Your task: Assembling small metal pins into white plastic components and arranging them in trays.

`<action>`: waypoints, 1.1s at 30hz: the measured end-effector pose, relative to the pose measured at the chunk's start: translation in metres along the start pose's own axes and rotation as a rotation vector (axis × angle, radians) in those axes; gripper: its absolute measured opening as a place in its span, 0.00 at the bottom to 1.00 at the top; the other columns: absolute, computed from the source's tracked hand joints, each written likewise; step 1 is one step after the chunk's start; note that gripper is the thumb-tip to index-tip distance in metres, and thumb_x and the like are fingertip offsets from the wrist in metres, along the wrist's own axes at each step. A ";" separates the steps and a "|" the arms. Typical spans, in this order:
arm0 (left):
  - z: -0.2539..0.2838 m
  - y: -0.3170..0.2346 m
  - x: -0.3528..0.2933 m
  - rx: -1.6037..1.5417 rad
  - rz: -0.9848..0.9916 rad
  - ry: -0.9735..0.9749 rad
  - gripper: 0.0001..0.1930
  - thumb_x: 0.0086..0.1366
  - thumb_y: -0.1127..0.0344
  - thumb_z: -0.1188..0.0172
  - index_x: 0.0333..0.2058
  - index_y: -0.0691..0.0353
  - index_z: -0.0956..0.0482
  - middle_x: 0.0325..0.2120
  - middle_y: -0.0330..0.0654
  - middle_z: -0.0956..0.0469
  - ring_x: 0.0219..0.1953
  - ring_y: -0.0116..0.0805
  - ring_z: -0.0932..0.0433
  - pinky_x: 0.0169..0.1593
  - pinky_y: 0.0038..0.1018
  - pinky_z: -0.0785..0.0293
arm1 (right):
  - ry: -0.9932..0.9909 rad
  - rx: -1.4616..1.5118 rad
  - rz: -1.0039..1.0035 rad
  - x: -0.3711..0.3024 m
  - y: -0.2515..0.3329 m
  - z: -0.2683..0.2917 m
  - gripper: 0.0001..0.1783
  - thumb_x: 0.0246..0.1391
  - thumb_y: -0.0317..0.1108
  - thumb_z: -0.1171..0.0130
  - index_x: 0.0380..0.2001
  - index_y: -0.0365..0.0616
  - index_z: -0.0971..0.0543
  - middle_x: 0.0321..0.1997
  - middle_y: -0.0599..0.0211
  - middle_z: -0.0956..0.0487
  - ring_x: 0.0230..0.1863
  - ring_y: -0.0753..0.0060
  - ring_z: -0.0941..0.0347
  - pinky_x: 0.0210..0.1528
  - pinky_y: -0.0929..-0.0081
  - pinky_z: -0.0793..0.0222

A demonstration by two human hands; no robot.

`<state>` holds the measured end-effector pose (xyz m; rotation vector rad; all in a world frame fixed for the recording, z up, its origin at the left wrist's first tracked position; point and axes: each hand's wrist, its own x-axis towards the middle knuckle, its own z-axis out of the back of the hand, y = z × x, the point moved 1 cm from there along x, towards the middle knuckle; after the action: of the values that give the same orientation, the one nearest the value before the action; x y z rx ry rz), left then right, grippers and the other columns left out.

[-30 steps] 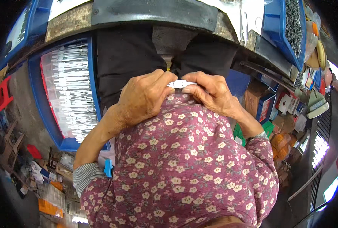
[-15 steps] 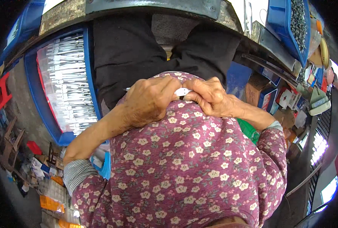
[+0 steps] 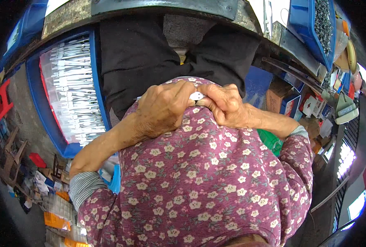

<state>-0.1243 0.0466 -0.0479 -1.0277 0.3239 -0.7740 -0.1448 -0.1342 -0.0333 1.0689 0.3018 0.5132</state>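
1. The person's floral purple shirt (image 3: 199, 185) fills the lower middle of the view, with black trousers (image 3: 150, 53) above it, at the lap.
2. A big blue tray (image 3: 96, 82) stands at the person's left, filled with many small white pieces (image 3: 74, 86) lying in rows.
3. The grey tabletop (image 3: 162, 6) edge curves across the top of the view; a second blue bin (image 3: 310, 20) holding dark small parts sits at the upper right.
4. The left hand (image 3: 164, 109) lies against the front of the shirt, fingers curled narrow, its fingertips closed on the left end of a small white piece (image 3: 197, 96).
5. The right hand (image 3: 224, 105) meets it from the other side, fingers bent and pinching the same piece, the two hands touching at the fingertips.
6. The small white piece shows only as a short sliver between the two hands, just above the shirt and in front of the trousers; most of it is hidden by the fingers, so its shape cannot be told.
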 end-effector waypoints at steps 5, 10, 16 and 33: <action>0.000 0.001 0.001 -0.016 0.001 0.046 0.09 0.53 0.70 0.43 0.28 0.65 0.34 0.19 0.46 0.29 0.21 0.42 0.25 0.23 0.33 0.29 | 0.020 -0.021 0.010 -0.002 0.000 0.000 0.08 0.41 0.19 0.44 0.26 0.33 0.31 0.16 0.54 0.31 0.19 0.54 0.29 0.17 0.67 0.37; -0.001 0.000 0.002 -0.029 0.019 0.069 0.09 0.52 0.70 0.42 0.27 0.65 0.34 0.19 0.47 0.29 0.20 0.42 0.25 0.22 0.34 0.29 | 0.040 -0.017 0.027 -0.002 0.000 0.001 0.08 0.40 0.19 0.43 0.26 0.33 0.32 0.15 0.55 0.32 0.18 0.55 0.30 0.17 0.67 0.37; 0.000 -0.001 0.004 -0.055 -0.015 0.043 0.10 0.51 0.71 0.41 0.27 0.66 0.34 0.18 0.47 0.30 0.19 0.43 0.26 0.21 0.33 0.30 | -0.009 -0.030 0.020 -0.003 0.003 0.001 0.09 0.39 0.18 0.43 0.25 0.32 0.32 0.14 0.55 0.34 0.15 0.55 0.32 0.16 0.68 0.38; 0.003 -0.002 0.007 -0.046 -0.063 0.138 0.08 0.49 0.73 0.43 0.27 0.65 0.34 0.19 0.46 0.29 0.21 0.42 0.25 0.24 0.32 0.30 | 0.062 0.055 0.038 -0.003 0.000 0.006 0.10 0.38 0.16 0.45 0.28 0.30 0.30 0.17 0.54 0.31 0.18 0.55 0.30 0.17 0.68 0.37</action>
<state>-0.1185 0.0431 -0.0439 -1.0335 0.4305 -0.8997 -0.1446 -0.1398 -0.0305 1.1153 0.3525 0.5754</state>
